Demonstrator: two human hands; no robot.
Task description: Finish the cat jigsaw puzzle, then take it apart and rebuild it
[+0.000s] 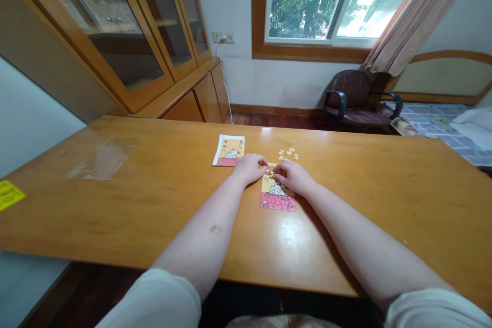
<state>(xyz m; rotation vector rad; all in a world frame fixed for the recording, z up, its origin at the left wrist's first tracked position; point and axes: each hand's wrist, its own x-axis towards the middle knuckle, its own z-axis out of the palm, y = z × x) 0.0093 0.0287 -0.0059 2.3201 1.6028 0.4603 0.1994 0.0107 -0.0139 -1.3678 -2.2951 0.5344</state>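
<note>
A partly assembled jigsaw puzzle [277, 202] lies flat on the wooden table, pink at its near end and yellow above, with a white cartoon animal. My left hand [250, 169] rests at its upper left edge, fingers bent and drawn together; what is between the fingertips is too small to tell. Over the upper right part is my right hand [294, 176], thumb and fingers closed on a small puzzle piece [271, 172]. My fingers partly hide the puzzle's top. Just beyond, several loose puzzle pieces [289, 152] lie scattered, pale side showing.
A picture card [230, 150] with a matching design lies behind my left hand. At the left of the table [184, 174] are a clear plastic bag [103, 160] and a yellow label [11, 195]. A cabinet, an office chair [349, 95] and a bed stand beyond.
</note>
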